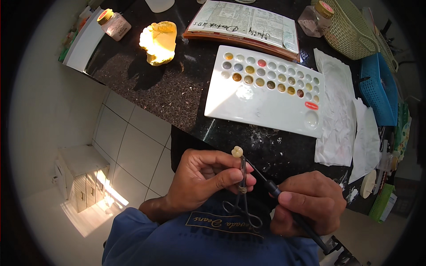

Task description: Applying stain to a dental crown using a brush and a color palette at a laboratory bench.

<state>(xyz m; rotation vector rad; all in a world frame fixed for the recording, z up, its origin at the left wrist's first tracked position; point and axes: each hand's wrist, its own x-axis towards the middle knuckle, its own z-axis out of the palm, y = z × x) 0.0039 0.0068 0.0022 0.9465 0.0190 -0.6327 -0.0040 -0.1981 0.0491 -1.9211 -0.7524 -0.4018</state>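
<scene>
My left hand (206, 177) is closed around the jaws of a scissor-handled clamp (243, 189), whose finger rings hang below toward my shirt. At the clamp's upper end sits a small cream-coloured tooth crown (237, 152). My right hand (313, 201) grips a slim black-handled brush (271, 188) like a pen. The brush's thin end reaches up and left to the crown's right side; whether it touches I cannot tell. Beyond both hands lies a white ceramic palette (262, 108) with rows of wells holding yellow, brown, red, blue and grey colours.
A sunlit plaster dental model (159, 44) and a yellow-capped jar (114, 25) stand far left on the dark counter (155, 91). Behind the palette lies a paper-covered book (244, 22). White paper towels (335, 106), a blue basket (378, 91) and a cream basket (350, 33) line the right.
</scene>
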